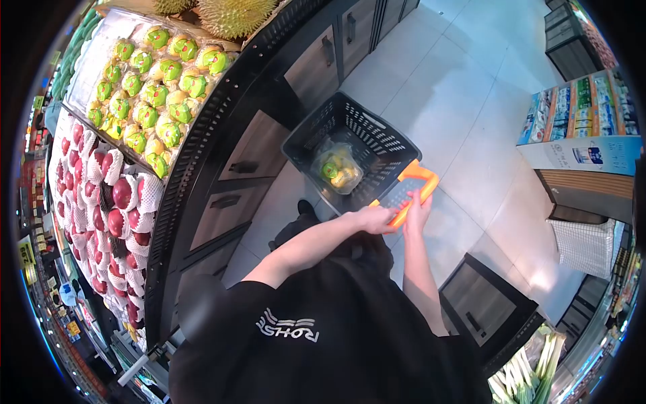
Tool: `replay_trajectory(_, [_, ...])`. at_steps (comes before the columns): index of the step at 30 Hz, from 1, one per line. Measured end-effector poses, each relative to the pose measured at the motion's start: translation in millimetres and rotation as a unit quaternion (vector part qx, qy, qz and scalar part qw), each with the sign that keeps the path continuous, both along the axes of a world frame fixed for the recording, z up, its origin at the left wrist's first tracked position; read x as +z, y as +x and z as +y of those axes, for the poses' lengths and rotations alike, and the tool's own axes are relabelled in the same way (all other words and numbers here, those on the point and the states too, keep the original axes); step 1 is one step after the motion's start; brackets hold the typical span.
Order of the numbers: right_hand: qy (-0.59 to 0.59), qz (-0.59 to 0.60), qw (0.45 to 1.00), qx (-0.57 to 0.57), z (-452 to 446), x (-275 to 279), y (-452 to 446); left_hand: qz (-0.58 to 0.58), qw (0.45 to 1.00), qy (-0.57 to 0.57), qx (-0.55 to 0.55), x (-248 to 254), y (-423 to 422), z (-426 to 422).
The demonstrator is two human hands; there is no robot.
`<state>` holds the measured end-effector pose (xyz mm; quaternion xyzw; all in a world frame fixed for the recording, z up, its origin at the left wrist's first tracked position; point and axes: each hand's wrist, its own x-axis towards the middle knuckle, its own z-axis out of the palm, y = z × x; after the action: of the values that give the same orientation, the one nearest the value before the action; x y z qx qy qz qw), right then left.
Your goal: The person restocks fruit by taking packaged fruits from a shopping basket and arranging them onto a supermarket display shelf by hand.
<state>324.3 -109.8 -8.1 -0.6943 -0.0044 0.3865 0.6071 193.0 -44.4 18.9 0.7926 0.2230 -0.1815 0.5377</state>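
A dark grey plastic shopping basket (388,145) with perforated sides is in front of me, tilted toward my body. Inside it lies a clear bag of yellow-green fruit (340,170); its exact kind is hard to make out. The basket's orange handle (431,180) is raised on the side nearest me. My left hand (378,219) is closed at the handle's lower end, its fingers partly hidden. Close beside it, my right hand (417,210) wraps round the same handle.
On the left, a produce stand holds packed yellow fruit with green labels (156,94), red fruit in white foam nets (116,223) and durians (235,15). A carton display (580,158) stands right. Below it are a dark cabinet (481,306) and leeks (528,370).
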Motion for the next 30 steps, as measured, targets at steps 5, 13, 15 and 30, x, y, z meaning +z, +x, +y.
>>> replay_trajectory(5, [0.017,-0.057,0.998,0.021,10.3,-13.0,5.2,0.008,0.980,-0.033,0.197,-42.6,-68.9,28.7])
replay_trajectory(13, [-0.011,-0.105,0.994,0.001,33.1,-13.1,0.8,0.210,0.871,0.003,0.443,-101.9,-269.4,41.2])
replay_trajectory(15, [-0.018,-0.121,0.993,0.002,35.6,-17.0,1.5,0.209,0.865,0.000,0.456,-105.3,-294.1,40.8])
replay_trajectory(30, [-0.430,-0.440,0.786,0.062,56.7,6.8,-32.9,0.066,0.904,-0.119,0.406,-131.9,-332.9,118.3])
